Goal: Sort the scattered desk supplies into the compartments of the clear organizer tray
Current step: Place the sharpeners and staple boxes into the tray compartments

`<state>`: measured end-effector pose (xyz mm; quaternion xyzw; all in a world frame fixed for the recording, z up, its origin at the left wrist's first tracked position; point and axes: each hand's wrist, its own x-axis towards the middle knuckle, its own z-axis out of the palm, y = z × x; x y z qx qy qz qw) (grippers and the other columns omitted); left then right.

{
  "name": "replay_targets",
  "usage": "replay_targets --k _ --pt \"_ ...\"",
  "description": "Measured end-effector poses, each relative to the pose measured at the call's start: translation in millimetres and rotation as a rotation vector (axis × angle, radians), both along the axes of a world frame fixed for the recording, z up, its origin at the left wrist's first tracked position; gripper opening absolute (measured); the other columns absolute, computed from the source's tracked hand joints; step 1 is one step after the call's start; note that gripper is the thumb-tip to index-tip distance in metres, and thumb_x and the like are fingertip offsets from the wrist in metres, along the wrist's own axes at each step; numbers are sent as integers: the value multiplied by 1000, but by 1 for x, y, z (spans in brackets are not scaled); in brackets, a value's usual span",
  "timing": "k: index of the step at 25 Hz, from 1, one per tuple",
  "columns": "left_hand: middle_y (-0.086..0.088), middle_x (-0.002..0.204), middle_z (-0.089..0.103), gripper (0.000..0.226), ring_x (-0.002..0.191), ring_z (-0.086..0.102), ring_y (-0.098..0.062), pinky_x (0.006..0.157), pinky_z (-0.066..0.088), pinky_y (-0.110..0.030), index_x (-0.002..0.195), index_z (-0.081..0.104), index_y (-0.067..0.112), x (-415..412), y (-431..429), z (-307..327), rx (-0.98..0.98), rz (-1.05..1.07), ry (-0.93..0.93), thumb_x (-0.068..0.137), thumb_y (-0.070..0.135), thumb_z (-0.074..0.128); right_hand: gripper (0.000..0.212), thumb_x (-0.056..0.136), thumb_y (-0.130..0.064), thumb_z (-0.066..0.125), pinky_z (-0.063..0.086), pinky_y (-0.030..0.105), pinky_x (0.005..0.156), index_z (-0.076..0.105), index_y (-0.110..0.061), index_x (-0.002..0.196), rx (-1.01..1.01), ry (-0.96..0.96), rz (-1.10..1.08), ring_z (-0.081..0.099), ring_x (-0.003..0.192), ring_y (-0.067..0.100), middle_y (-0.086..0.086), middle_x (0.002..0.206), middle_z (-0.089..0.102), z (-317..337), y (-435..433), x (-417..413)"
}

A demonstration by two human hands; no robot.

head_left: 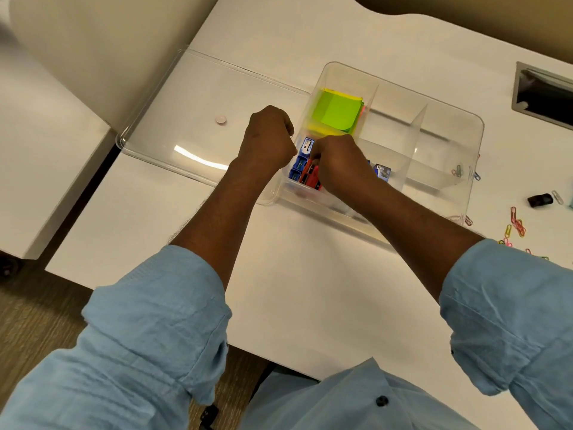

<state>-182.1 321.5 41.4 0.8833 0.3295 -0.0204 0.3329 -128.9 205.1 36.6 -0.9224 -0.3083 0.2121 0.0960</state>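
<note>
I work at a white table (310, 290). On it lies the clear organizer tray (449, 116), its long axis running left to right, the right end swung slightly nearer. Its flat clear lid (173, 119) lies just left of it, touching the tray's left wall.

My left hand (266, 141) sits over the lid's right edge, just outside that wall, fingers curled into a fist; whether anything is inside I cannot tell. My right hand (338, 159) reaches down into the near-left compartment, fingertips drawn together on the far end of a red pencil sharpener (311, 173), whose long axis runs far to near.

Green sticky notes (339, 114) on a yellow pad fill the far-left compartment. Blue pencil sharpeners (300, 162) line the left wall in a far-to-near row, just beside the red one; another blue one (383, 172) lies right of my wrist.

Colored paper clips (514, 221) are scattered on the table to the right, with a few (457, 170) in the right compartment. A black binder clip (540, 199) lies near the loose ones. A small pale disc (220, 120) rests on the lid.
</note>
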Motion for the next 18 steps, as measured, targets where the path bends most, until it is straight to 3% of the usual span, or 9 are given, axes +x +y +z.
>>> replay_targets --k 7,18 --pt "-13 110 67 35 101 64 -27 90 49 -32 104 67 7 -5 -1 -1 -43 29 -45 72 18 80 35 90 -12 55 27 43 91 62 -25 122 -163 -304 447 38 119 27 1 125 60 -12 -19 7" --pt "-13 110 66 35 99 64 -26 90 51 -31 104 67 8 -7 -1 1 -58 36 -53 73 20 79 33 90 -13 56 27 44 90 62 -17 123 -116 -364 442 38 120 26 0 129 58 -17 -26 11"
